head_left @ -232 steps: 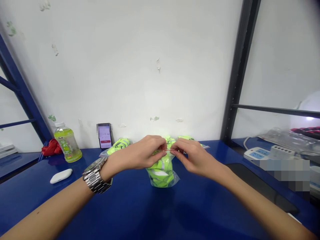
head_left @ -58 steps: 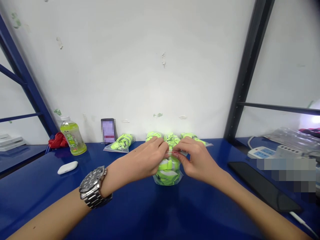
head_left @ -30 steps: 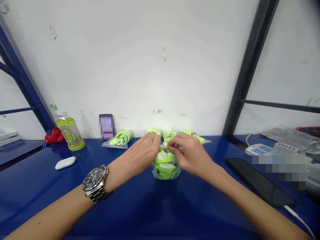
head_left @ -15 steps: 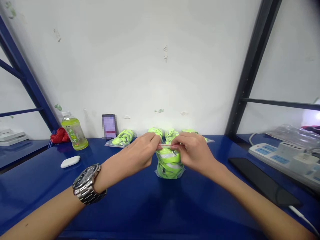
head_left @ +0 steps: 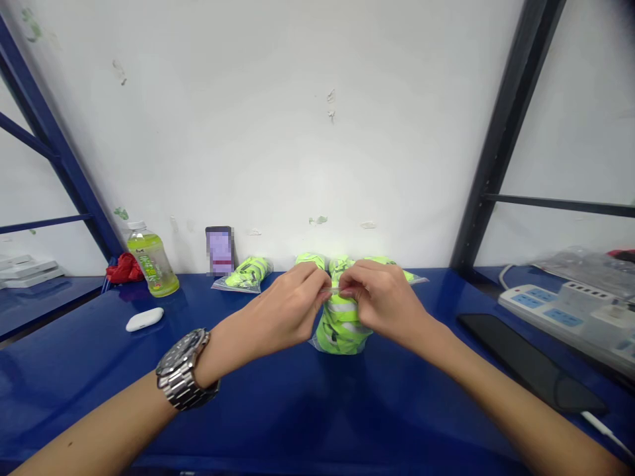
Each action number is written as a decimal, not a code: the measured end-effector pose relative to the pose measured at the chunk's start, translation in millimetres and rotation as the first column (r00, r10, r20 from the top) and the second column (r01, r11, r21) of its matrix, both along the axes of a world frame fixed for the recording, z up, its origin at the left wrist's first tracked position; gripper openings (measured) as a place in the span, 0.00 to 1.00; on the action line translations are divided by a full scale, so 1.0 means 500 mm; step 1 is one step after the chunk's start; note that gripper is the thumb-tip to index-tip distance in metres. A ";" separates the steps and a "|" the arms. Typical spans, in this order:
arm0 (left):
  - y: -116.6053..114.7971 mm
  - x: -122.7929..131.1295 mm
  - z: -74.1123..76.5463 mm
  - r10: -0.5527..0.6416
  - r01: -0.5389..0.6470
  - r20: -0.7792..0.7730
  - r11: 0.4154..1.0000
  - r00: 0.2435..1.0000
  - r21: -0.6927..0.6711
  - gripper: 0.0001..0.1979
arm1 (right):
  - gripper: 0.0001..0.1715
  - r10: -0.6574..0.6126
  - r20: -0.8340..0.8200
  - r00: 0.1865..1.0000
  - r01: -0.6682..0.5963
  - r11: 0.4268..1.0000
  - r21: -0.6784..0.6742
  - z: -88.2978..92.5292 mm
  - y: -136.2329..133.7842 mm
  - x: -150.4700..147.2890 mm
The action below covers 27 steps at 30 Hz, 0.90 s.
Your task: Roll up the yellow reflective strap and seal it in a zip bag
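A clear zip bag [head_left: 342, 329] stuffed with folded neon-green fabric with pale reflective bands stands upright on the blue table [head_left: 278, 403]. My left hand [head_left: 297, 297], with a metal watch on its wrist, pinches the bag's top edge from the left. On the same edge, a short way to the right, my right hand [head_left: 380, 297] pinches with thumb and fingers. A narrow strip of the seal shows between the two pinches. Behind the hands, by the wall, lie several similar bags of neon-green fabric [head_left: 245, 272], partly hidden by my hands.
At the left stand a bottle of yellow-green drink [head_left: 153, 261], a red cloth bundle [head_left: 124, 269] and a white earbud case [head_left: 145, 320]. A phone [head_left: 219, 251] leans on the wall. On the right lie a dark phone [head_left: 530, 360] with a cable and a power strip [head_left: 550, 309].
My left hand has slid right along the bag's top edge, closer to my right hand. Less of the seal strip shows between them. The whole view has shifted slightly.
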<state>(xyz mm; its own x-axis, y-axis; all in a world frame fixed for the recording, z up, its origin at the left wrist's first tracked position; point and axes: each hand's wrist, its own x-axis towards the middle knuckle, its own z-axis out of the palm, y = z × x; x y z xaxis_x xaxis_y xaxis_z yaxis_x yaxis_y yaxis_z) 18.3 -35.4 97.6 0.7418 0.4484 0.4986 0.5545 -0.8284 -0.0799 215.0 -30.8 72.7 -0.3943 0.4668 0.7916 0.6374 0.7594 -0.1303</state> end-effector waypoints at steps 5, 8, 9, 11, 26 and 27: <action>0.007 -0.017 -0.006 -0.034 0.040 0.061 0.994 0.998 -0.100 0.06 | 0.09 0.046 0.013 0.999 -0.045 0.997 -0.067 0.010 -0.012 0.007; 0.009 -0.019 -0.010 -0.049 0.055 0.059 0.993 0.997 -0.107 0.06 | 0.07 0.068 0.046 0.997 -0.064 0.995 -0.083 0.015 -0.020 0.009; 0.007 -0.019 -0.010 -0.054 0.059 0.049 0.993 0.997 -0.104 0.06 | 0.06 0.079 0.055 0.995 -0.074 0.994 -0.085 0.016 -0.021 0.009; 0.003 -0.019 -0.008 -0.065 0.067 0.028 0.993 0.998 -0.098 0.06 | 0.06 0.096 0.073 0.993 -0.090 0.992 -0.084 0.016 -0.022 0.010; -0.006 -0.011 -0.002 -0.074 0.074 0.003 0.992 0.997 -0.107 0.08 | 0.10 0.118 0.125 0.985 -0.118 0.993 -0.005 0.007 -0.013 0.001; -0.004 -0.011 -0.003 -0.076 0.075 -0.004 0.993 0.997 -0.088 0.08 | 0.09 0.117 0.133 0.984 -0.115 0.993 -0.021 0.009 -0.016 0.004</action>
